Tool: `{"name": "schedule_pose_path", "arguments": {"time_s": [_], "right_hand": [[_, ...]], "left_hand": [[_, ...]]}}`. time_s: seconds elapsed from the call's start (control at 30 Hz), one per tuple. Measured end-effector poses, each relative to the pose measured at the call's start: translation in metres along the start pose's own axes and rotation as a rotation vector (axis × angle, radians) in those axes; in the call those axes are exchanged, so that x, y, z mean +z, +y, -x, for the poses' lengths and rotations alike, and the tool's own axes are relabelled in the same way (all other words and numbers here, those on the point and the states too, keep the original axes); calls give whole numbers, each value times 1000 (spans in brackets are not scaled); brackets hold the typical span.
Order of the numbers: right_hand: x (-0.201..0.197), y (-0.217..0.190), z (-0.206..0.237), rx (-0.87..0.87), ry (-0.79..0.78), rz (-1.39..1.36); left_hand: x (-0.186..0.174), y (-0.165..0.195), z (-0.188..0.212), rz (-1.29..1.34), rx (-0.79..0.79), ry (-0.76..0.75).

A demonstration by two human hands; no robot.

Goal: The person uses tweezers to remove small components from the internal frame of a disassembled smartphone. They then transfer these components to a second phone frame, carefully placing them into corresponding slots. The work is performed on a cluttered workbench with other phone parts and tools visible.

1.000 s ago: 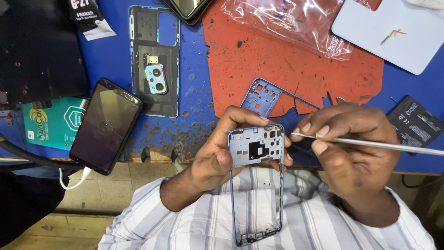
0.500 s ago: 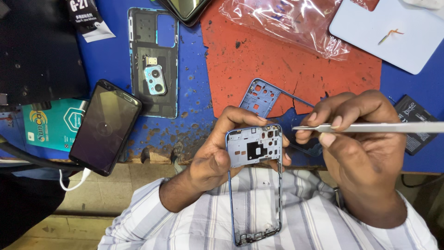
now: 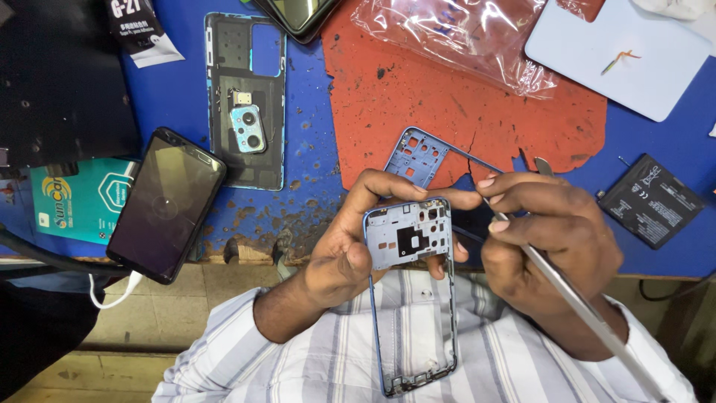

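My left hand grips the blue plastic phone mid-frame, my right hand beside it pinching slim metal tweezers.

Phone frame held over the lap between left hand and right hand, phone left at table edge, back cover behind it, battery right, 1 smaller frame piece, perhaps cracked, behind the fingers.

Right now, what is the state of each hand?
Left hand: closed on the blue phone frame.
Right hand: closed on the metal tweezers.
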State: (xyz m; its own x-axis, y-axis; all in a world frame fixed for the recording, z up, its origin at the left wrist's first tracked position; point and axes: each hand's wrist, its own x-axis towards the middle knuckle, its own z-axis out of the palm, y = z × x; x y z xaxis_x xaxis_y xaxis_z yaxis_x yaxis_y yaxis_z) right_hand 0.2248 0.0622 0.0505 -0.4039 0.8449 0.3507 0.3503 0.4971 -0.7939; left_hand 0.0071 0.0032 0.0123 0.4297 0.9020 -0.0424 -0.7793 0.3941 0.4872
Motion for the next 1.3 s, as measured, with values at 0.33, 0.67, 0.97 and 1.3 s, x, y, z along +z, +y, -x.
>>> {"name": "schedule_pose_path", "arguments": {"time_s": [0.33, 0.67, 0.97, 1.3], "right_hand": [[-19, 10, 3, 175, 166, -370], [-3, 2, 7, 313, 68, -554], [-2, 5, 7, 266, 23, -507], [-2, -3, -1, 403, 102, -599]], "left_hand": [[-2, -3, -1, -11, 23, 0], [-3, -7, 2, 18, 22, -9], [-3, -8, 2, -18, 22, 4], [-3, -6, 3, -4, 4, 1]]}}
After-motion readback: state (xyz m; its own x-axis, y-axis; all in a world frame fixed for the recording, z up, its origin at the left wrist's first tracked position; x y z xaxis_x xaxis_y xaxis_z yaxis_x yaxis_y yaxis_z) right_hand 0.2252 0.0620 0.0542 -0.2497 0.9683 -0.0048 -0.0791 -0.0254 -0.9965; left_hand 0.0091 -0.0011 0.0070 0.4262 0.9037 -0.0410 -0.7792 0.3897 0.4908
